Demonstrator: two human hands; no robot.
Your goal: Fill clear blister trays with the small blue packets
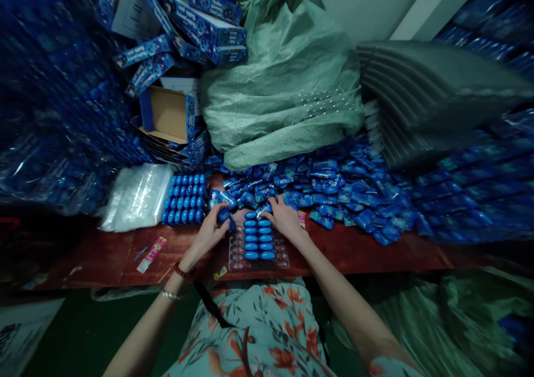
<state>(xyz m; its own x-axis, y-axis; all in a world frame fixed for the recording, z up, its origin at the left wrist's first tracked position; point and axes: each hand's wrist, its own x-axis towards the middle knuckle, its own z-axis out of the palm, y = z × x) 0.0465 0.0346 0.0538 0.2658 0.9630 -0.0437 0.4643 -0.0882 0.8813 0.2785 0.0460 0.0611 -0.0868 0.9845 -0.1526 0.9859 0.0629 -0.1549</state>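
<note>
A clear plastic tray (236, 257) lies before me on the table, with two columns of shiny blue egg-shaped pieces (258, 239) in its middle. My left hand (212, 227) is at the tray's upper left, its fingers closed round a dark blue wrapped packet (225, 218). At the upper right, my right hand (286, 217) has its thumb and fingers curled by another small blue packet (263, 209), seemingly pinching it. The fingertips partly hide that packet. Left of my hands sits a full block of blue egg-shaped pieces (184, 199).
Blue packets (325, 185) are heaped behind the tray. A large green sack (283, 88) stands behind them. Clear plastic bags (137, 196) lie left; open printed boxes (169, 115) are stacked beyond. Grey stacked sheets (442, 88) jut in at right. The table's front edge runs near my lap.
</note>
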